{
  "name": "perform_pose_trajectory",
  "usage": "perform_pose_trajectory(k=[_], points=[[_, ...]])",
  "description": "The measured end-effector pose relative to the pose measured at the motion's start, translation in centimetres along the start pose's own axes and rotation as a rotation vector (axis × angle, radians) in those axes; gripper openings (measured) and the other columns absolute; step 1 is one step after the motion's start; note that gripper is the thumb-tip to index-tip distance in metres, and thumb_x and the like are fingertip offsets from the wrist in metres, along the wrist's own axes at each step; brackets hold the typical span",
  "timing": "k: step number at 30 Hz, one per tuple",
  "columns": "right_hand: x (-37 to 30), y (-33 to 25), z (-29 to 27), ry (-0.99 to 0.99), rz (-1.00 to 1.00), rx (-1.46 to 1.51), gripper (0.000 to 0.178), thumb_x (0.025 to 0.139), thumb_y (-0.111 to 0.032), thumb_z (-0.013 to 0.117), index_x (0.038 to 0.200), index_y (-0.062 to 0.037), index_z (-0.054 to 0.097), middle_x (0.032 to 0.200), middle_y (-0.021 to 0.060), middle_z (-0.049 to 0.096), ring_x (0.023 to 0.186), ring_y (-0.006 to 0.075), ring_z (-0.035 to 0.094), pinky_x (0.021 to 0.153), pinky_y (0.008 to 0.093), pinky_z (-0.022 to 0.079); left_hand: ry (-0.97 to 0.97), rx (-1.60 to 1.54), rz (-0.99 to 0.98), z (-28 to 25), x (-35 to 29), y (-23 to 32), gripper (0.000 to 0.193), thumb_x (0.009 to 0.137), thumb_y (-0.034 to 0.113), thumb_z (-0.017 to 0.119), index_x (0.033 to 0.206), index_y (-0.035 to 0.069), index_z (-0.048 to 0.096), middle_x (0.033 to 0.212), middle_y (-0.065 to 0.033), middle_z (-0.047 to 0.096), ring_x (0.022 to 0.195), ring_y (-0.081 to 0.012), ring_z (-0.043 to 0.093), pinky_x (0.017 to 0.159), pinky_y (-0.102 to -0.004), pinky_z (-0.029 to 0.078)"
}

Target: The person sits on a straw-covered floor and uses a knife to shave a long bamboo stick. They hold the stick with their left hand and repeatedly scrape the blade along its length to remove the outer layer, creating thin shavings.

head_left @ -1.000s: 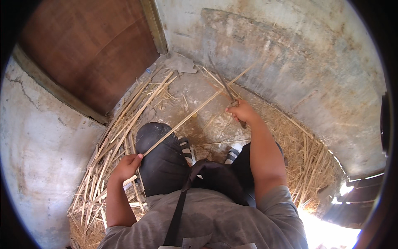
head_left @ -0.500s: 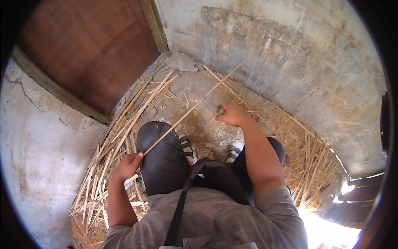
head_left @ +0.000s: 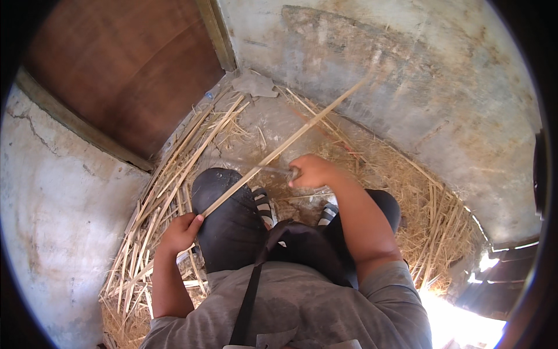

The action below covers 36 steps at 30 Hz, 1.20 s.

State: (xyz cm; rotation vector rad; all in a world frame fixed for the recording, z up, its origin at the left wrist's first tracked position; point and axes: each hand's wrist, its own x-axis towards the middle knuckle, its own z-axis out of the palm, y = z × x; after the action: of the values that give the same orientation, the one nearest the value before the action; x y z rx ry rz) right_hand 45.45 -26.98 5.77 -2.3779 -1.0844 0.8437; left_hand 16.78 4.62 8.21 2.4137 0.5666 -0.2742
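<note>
My left hand (head_left: 181,232), closed beside my left knee, grips the near end of a long pale bamboo strip (head_left: 293,138). The strip slants up over the knee toward the far wall, and its far end is blurred. A knife (head_left: 274,169) is in my right hand (head_left: 317,171), fingers wrapped round its handle. Its blade, smeared by motion, points left and meets or crosses the strip just past my left knee; whether it touches I cannot tell.
Bamboo strips (head_left: 168,198) lie heaped on my left along the wall and brown door (head_left: 128,70). On my right, shavings and more strips (head_left: 427,215) pile against the stained wall (head_left: 418,87). A flat grey piece (head_left: 254,85) rests in the far corner.
My right hand has come nearer and slightly left, bringing the knife blade to the strip. The strip now looks broader, its far end farther right. My left hand stays almost in place.
</note>
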Motion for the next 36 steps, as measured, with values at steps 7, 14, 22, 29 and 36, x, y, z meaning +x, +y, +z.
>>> perform_pose_trajectory(k=[7, 14, 22, 29, 36], points=[[-0.7, 4.6, -0.8, 0.262, 0.264, 0.161, 0.068, 0.079, -0.041, 0.078, 0.131, 0.0000, 0.062, 0.121, 0.0230, 0.067, 0.112, 0.0383, 0.064, 0.096, 0.0431, 0.050, 0.099, 0.073, 0.037, 0.7, -0.5, 1.2, 0.051, 0.101, 0.046, 0.055, 0.083, -0.001, 0.063, 0.071, -0.0236, 0.063, 0.068, -0.0425, 0.062, 0.064, -0.0471, 0.047], [-0.2, -0.1, 0.5, 0.037, 0.013, -0.064, 0.059, 0.079, -0.036, 0.076, 0.125, -0.0002, 0.065, 0.122, 0.0232, 0.067, 0.114, 0.0395, 0.063, 0.097, 0.0441, 0.050, 0.104, 0.102, 0.035, 0.4, -0.6, 1.6, 0.049, 0.100, 0.045, 0.057, 0.082, 0.000, 0.063, 0.071, -0.0236, 0.063, 0.069, -0.0437, 0.063, 0.064, -0.0480, 0.048], [1.0, 6.8, 0.2, 0.406, 0.296, 0.214, 0.061, 0.081, -0.040, 0.076, 0.125, 0.0011, 0.065, 0.116, 0.0221, 0.070, 0.108, 0.0380, 0.067, 0.093, 0.0450, 0.052, 0.121, 0.057, 0.058, 0.7, -0.5, 1.4, 0.048, 0.100, 0.043, 0.059, 0.081, -0.001, 0.063, 0.068, -0.0230, 0.062, 0.066, -0.0441, 0.062, 0.063, -0.0470, 0.048], [0.8, 6.2, 1.7, 0.375, 0.123, 0.090, 0.057, 0.079, -0.035, 0.076, 0.121, 0.0012, 0.066, 0.106, 0.0207, 0.072, 0.104, 0.0398, 0.067, 0.091, 0.0454, 0.053, 0.053, 0.064, 0.022, 0.0, 0.0, 2.1, 0.049, 0.100, 0.044, 0.059, 0.082, -0.001, 0.063, 0.072, -0.0237, 0.063, 0.070, -0.0424, 0.063, 0.066, -0.0466, 0.048], [1.3, 1.3, 1.5, 0.112, -0.074, -0.004, 0.054, 0.078, -0.038, 0.078, 0.117, -0.0021, 0.068, 0.109, 0.0224, 0.070, 0.105, 0.0397, 0.066, 0.091, 0.0455, 0.052, 0.077, 0.048, 0.020, 0.3, -0.2, 0.9, 0.049, 0.100, 0.044, 0.058, 0.082, -0.001, 0.063, 0.072, -0.0235, 0.063, 0.069, -0.0419, 0.063, 0.066, -0.0463, 0.048]])
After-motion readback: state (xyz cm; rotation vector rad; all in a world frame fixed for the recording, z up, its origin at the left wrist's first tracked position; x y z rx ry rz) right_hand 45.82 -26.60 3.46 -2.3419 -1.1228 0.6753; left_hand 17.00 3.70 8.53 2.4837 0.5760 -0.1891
